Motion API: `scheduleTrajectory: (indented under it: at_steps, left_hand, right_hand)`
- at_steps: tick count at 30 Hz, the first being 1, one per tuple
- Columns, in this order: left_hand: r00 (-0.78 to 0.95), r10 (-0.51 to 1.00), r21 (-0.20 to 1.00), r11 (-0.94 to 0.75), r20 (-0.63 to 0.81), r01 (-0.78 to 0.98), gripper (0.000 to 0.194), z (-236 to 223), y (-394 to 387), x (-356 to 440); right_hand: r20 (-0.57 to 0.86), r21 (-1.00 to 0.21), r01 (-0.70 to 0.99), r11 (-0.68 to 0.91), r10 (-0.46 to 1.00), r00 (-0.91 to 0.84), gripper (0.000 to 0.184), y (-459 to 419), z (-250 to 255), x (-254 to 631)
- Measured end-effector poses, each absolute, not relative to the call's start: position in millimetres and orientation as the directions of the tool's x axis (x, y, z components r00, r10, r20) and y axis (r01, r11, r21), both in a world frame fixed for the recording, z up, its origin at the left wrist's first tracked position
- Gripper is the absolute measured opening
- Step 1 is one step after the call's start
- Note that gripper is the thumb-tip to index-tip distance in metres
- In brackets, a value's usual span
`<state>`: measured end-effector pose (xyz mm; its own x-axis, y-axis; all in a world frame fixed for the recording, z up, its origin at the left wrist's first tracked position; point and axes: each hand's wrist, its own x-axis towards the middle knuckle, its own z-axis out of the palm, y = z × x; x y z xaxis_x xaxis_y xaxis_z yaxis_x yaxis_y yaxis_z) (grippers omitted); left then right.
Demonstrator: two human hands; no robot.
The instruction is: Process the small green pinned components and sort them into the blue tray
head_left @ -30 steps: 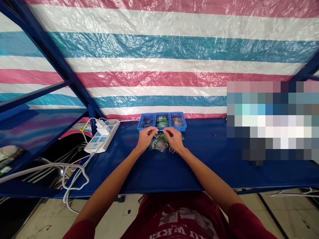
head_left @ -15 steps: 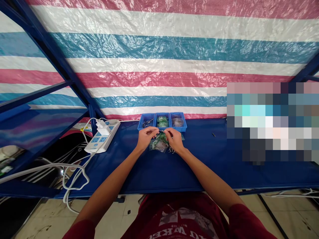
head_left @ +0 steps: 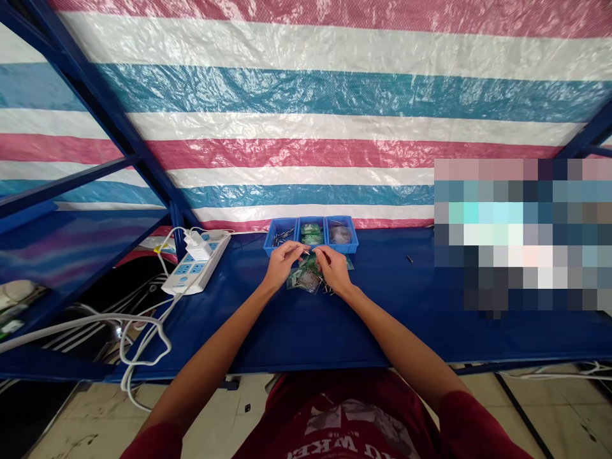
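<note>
My left hand (head_left: 283,262) and my right hand (head_left: 335,270) meet over a small heap of clear plastic bags with green parts (head_left: 306,278) on the blue table (head_left: 296,331). Both hands are pinched, fingertips close together, on a tiny piece between them that is too small to name. A few dark metal pins (head_left: 327,290) lie beside the right wrist. Just beyond the hands stand three blue bins (head_left: 310,233): the left one holds dark pins, the middle one green parts, the right one a clear bag.
A white and blue power strip (head_left: 196,264) with a plugged-in adapter lies at the left, its white cables (head_left: 143,331) trailing off the table edge. A lone small dark part (head_left: 410,259) lies to the right. A striped tarp (head_left: 306,115) hangs behind; blue frame bars stand left.
Both hands have stayed over the heap; only the fingertips have shifted slightly.
</note>
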<state>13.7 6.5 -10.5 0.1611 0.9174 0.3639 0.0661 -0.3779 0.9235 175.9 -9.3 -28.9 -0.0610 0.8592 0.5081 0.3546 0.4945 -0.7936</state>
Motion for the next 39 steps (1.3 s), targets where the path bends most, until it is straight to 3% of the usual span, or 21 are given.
scheduleTrajectory:
  at_steps: [4, 7, 10, 20, 30, 39]
  left_hand:
    - [0.237, 0.903, 0.9, -0.402, 0.358, 0.171, 0.036, -9.4, 8.3, 7.7]
    - [0.272, 0.876, 0.808, -0.476, 0.399, 0.347, 0.035, -7.7, 8.6, 3.6]
    - [0.326, 0.84, 0.735, -0.538, 0.433, 0.411, 0.033, -6.5, 8.1, 2.2]
    - [0.258, 0.932, 0.936, -0.303, 0.253, 0.177, 0.046, -4.9, 7.7, 4.1]
    - [0.278, 0.939, 0.958, -0.249, 0.204, 0.139, 0.046, -3.1, 3.0, 9.2]
    - [0.233, 0.938, 0.951, -0.287, 0.255, 0.116, 0.04, -8.3, 10.3, 5.9]
  right_hand:
    - [0.51, -0.805, 0.339, 0.487, 0.86, -0.026, 0.035, -10.0, -27.3, 176.4]
    - [0.508, -0.811, 0.332, 0.481, 0.861, -0.007, 0.035, -10.7, -26.2, 176.9]
    - [0.518, -0.809, 0.325, 0.49, 0.855, 0.0, 0.034, -11.1, -25.6, 177.1]
    - [0.561, -0.753, 0.344, 0.561, 0.821, -0.108, 0.03, -11.8, -27.1, 176.1]
    - [0.64, -0.664, 0.346, 0.664, 0.743, -0.198, 0.027, -9.8, -30.9, 175.3]
    - [0.588, -0.721, 0.386, 0.576, 0.803, -0.1, 0.03, -5.7, -33.8, 176.3]
